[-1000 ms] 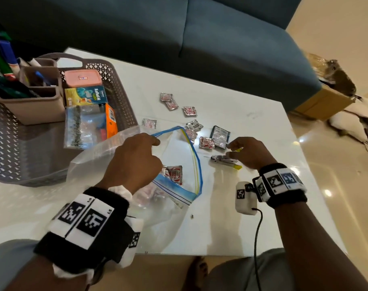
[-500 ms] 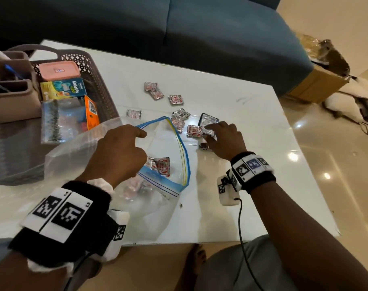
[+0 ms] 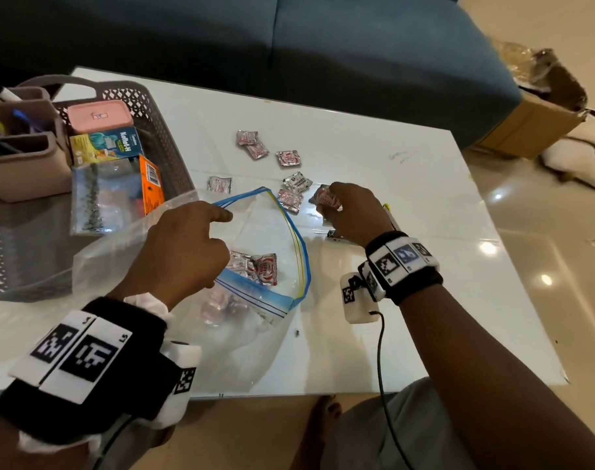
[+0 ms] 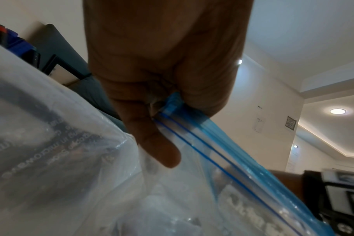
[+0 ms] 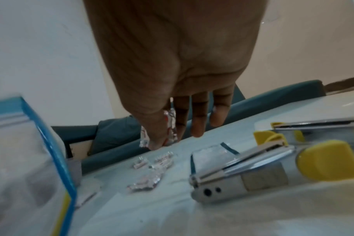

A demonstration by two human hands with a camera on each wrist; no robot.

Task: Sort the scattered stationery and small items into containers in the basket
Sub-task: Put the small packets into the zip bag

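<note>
A clear zip bag [image 3: 299,239] with a blue zip edge lies open on the white table [image 3: 408,198]. My left hand [image 3: 218,218] pinches its upper rim and holds the mouth open; the left wrist view shows the fingers [image 4: 164,156] on the blue strip [image 4: 222,151]. A few red-and-silver sachets [image 3: 262,266] lie inside. To the right of the mouth, my right hand [image 3: 333,198] pinches one sachet [image 3: 318,198] just above the table, thumb and fingers [image 5: 198,127] around it [image 5: 171,124]. Several more sachets [image 3: 289,159] lie scattered beyond.
A silver and yellow stapler [image 5: 253,172] lies under my right wrist, beside a small clear packet [image 5: 210,153]. The grey basket [image 3: 167,137] at the left holds a pink box [image 3: 99,117], a pen organizer [image 3: 24,164] and packets. A blue sofa stands behind the table.
My right hand left the stapler, reached forward to the sachets and lifted one off the table. My left hand kept its hold on the bag's rim.
</note>
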